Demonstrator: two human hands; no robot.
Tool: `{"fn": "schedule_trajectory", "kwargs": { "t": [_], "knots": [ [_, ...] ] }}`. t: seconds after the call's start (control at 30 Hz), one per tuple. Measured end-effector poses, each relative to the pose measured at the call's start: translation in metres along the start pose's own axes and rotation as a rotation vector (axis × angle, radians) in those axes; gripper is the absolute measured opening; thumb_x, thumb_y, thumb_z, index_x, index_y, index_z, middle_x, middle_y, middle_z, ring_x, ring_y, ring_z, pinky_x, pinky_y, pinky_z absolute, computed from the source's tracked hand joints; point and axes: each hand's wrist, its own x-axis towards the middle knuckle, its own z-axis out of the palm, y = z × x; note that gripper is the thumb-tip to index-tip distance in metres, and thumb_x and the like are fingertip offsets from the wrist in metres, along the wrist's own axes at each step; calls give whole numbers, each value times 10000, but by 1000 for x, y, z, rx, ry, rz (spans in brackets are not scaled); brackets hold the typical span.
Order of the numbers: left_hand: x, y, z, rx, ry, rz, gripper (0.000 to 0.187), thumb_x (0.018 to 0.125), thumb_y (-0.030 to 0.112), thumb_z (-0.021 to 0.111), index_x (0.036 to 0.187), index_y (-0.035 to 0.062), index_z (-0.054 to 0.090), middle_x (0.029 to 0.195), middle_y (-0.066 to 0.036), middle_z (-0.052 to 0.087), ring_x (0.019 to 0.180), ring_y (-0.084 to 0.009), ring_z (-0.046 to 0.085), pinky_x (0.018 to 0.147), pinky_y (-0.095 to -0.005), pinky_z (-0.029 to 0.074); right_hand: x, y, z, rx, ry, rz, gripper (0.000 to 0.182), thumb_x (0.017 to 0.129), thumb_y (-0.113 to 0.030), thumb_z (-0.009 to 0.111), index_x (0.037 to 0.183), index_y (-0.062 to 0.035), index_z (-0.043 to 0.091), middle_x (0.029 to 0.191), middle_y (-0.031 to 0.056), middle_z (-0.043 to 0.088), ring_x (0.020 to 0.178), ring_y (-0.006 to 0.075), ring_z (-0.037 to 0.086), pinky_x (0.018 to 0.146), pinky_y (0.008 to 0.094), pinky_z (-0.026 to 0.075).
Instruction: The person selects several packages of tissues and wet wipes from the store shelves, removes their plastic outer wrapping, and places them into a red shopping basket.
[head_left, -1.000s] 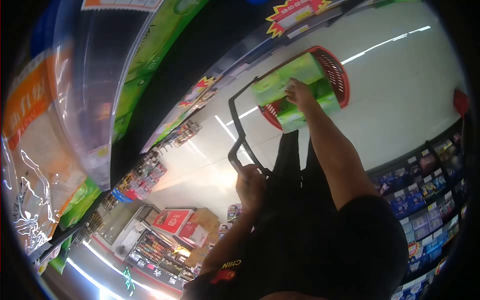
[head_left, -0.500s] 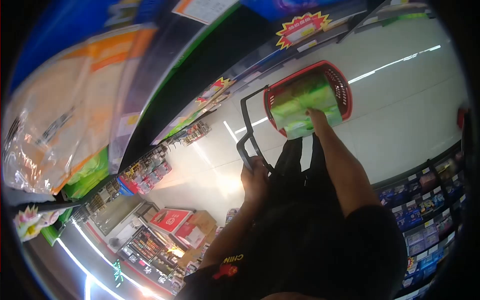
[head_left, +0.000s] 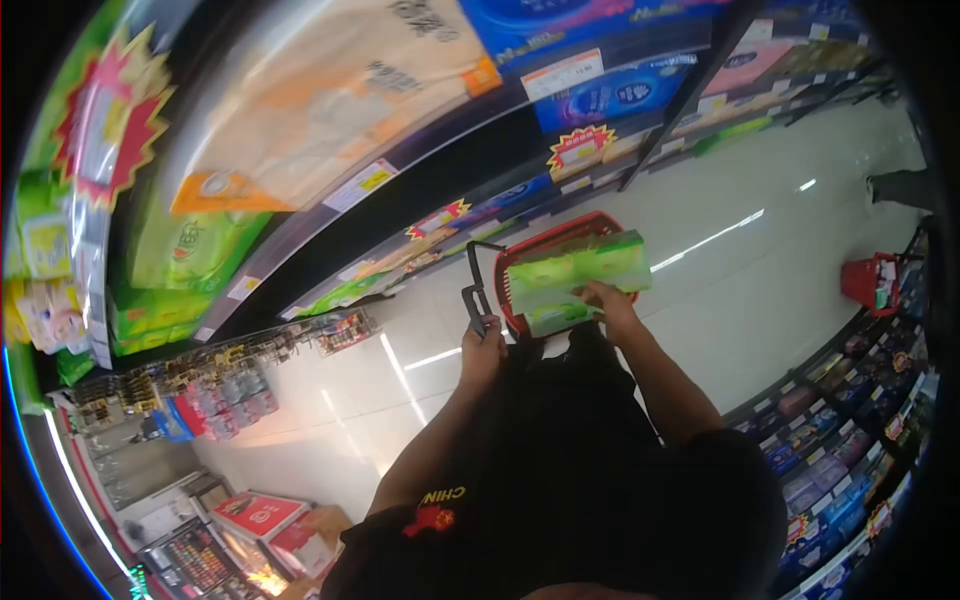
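The left hand [head_left: 482, 352] is curled tightly round the black handle [head_left: 476, 266], just left of the green pack [head_left: 572, 268]; the right hand [head_left: 612, 308] is the nearer, at the pack's near side. Its fingers are bent against the wrapper, though whether they pinch it I cannot tell. The pack lies forward and left from them, long axis running crosswise, over the red basket [head_left: 598, 218], its right end overhanging the rim. The stocked shelf [head_left: 300, 235] borders the far left; bare floor [head_left: 740, 305] spreads right, towards a second basket [head_left: 857, 284]. Nothing visibly blocks the right arm.
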Motion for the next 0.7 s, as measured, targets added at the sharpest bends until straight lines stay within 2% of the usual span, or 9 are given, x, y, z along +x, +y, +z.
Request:
{"fn": "schedule_trajectory", "kwargs": {
  "t": [0.07,0.1,0.13,0.27,0.43,0.53,0.63,0.67,0.7],
  "knots": [
    [6,0,-16,18,-8,-3,201,977,200,538,1017,4,555,596,-22,534,489,-113,515,476,-273,418,-29,-14,15,33,-13,-80,355,951,-385,493,720,-120,544,1149,126,635,1156,261,507,985,478,335],
    [13,-8,-23,-24,-16,27,238,953,203,562,1062,-8,564,569,-41,543,460,-120,510,430,-262,382,-44,-20,22,48,-22,-116,360,955,-384,488,720,-116,542,1146,134,631,1160,269,505,997,483,330],
    [14,-4,-28,-6,-14,15,235,962,222,559,1020,-5,571,589,-35,552,482,-119,525,453,-266,407,-60,-30,32,43,-20,-145,360,966,-350,485,710,-102,537,1111,152,624,1151,278,503,1022,473,321],
    [23,-4,-48,9,-103,3,264,968,258,560,946,-4,582,623,-23,566,520,-114,550,488,-264,436,-101,-47,67,66,-50,-286,367,977,-265,479,669,-74,535,1048,137,625,1108,261,520,999,431,347],
    [18,9,-57,-93,-208,42,269,959,280,573,884,22,561,642,-17,561,529,-95,538,487,-245,418,-125,-64,115,66,-139,-399,381,976,-258,486,646,-71,513,1012,151,651,1078,266,544,984,409,367],
    [26,-2,-70,-55,-259,54,279,953,277,586,961,-2,578,753,-68,621,653,-137,602,595,-276,479,-122,-65,128,69,-216,-498,380,975,-251,488,641,-70,505,1027,164,661,1068,281,562,978,414,383],
    [26,-6,-76,69,107,405,317,959,276,580,1081,-16,581,914,-121,655,843,-186,631,760,-317,500,-122,-68,141,126,-292,-519,372,972,-248,490,643,-75,517,1043,170,665,1052,292,582,962,418,404],
    [24,-6,-82,-52,134,259,367,961,287,572,1179,-8,563,1048,-145,650,993,-227,610,869,-342,475,-123,-69,146,156,-315,-509,369,970,-248,491,645,-78,525,1047,171,666,1047,295,588,956,419,411],
    [17,9,-88,-118,172,244,369,970,314,544,1175,9,572,1038,-130,651,968,-204,617,843,-321,480,-122,-69,149,147,-339,-510,343,964,-251,497,679,-70,555,1048,167,667,1044,290,591,953,419,415]
  ]
}}
